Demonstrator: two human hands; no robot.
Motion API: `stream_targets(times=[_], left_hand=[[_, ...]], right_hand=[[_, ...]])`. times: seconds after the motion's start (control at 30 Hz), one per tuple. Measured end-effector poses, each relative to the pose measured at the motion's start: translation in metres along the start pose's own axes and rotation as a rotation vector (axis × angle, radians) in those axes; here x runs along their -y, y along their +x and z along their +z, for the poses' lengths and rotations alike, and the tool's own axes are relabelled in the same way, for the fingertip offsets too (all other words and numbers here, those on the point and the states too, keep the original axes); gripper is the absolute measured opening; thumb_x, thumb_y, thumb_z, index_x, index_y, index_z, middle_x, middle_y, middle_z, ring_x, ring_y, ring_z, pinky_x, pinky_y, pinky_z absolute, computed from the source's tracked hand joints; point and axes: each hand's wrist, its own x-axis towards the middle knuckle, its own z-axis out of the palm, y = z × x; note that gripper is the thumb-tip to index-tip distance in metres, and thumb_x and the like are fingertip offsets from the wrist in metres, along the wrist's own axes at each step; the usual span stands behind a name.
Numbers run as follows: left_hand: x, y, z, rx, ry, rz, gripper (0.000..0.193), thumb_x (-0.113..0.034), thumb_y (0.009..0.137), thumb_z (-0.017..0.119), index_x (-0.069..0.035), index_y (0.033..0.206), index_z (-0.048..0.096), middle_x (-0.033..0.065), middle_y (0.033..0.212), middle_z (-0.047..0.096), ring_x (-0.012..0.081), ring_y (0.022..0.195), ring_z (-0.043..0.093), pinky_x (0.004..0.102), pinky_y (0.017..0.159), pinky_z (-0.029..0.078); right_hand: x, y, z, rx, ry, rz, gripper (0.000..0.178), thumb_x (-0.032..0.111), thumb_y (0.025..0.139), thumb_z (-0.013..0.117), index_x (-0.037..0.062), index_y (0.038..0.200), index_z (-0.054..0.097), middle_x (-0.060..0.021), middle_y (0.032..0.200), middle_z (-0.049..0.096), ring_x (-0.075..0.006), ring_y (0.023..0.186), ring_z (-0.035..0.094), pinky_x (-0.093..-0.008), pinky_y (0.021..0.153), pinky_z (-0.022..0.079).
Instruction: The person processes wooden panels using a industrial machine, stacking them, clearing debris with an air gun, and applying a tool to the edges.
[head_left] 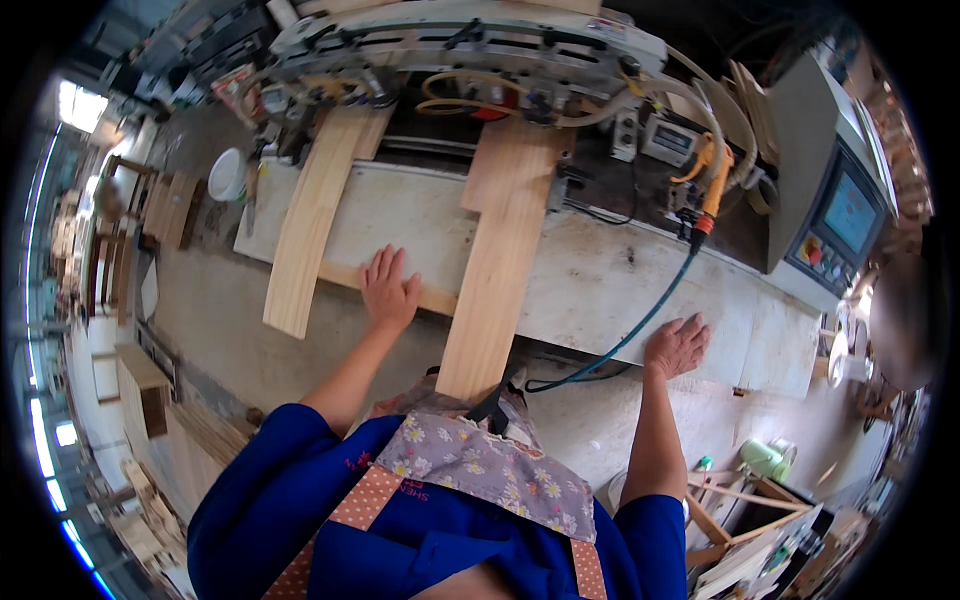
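My left hand point(390, 287) rests with fingers spread on the front edge of a pale worktable point(400, 215), holding nothing. On one side of it a long wooden board point(312, 225) reaches out from under the machine. On its other side lies a second long board point(497, 265), whose near end overhangs toward my apron. Farther right, my right hand point(678, 346) lies flat on the table's front edge, also without anything in it. Both boards' far ends run beneath the machine's beam point(480, 50), where clamps and hoses partly hide them.
A control panel with a screen point(850, 212) stands at the right. An orange air gun point(716, 180) hangs by it, its blue hose point(655, 310) looping over the table's edge. A white bucket point(228, 175) is at the left; wood scraps and a green container point(765, 458) sit lower right.
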Motion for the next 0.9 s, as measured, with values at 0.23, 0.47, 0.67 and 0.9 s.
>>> stream_targets(times=[0.23, 0.47, 0.67, 0.9], left_hand=[[-0.005, 0.0, 0.001, -0.066, 0.004, -0.032, 0.051, -0.036, 0.09, 0.051, -0.011, 0.134, 0.054, 0.0131, 0.143, 0.048, 0.0321, 0.134, 0.039, 0.0531, 0.113, 0.022], [-0.009, 0.002, -0.006, -0.034, 0.014, -0.042, 0.052, -0.036, 0.091, 0.049, -0.009, 0.136, 0.051, 0.0155, 0.143, 0.046, 0.0319, 0.135, 0.038, 0.0517, 0.112, 0.022], [-0.009, 0.003, -0.006, 0.006, 0.007, -0.064, 0.057, -0.039, 0.092, 0.049, -0.007, 0.139, 0.047, 0.0168, 0.146, 0.042, 0.0309, 0.137, 0.035, 0.0517, 0.113, 0.02], [0.017, 0.003, -0.027, 0.186, -0.404, 0.025, 0.068, -0.042, 0.093, 0.052, 0.0, 0.144, 0.036, 0.0217, 0.151, 0.033, 0.0364, 0.145, 0.023, 0.0532, 0.117, 0.014]], right_hand=[[-0.007, 0.003, 0.001, 0.061, 0.001, -0.038, 0.051, 0.039, 0.095, 0.043, 0.0172, 0.141, 0.045, -0.0175, 0.149, 0.039, -0.0311, 0.139, 0.034, -0.0455, 0.11, 0.027], [-0.021, 0.016, 0.007, 0.194, 0.041, -0.04, 0.059, 0.04, 0.093, 0.047, 0.0141, 0.146, 0.041, -0.0181, 0.15, 0.039, -0.0316, 0.139, 0.035, -0.0454, 0.111, 0.029], [0.01, 0.019, -0.064, 0.332, 1.001, 0.071, 0.069, 0.032, 0.096, 0.057, -0.0046, 0.148, 0.03, -0.02, 0.152, 0.036, -0.0349, 0.135, 0.04, -0.0393, 0.113, 0.029], [0.181, -0.165, -0.131, 0.307, 0.574, -0.68, 0.074, 0.032, 0.095, 0.056, 0.003, 0.153, 0.021, -0.0231, 0.159, 0.018, -0.0367, 0.149, 0.012, -0.0474, 0.12, 0.01]])
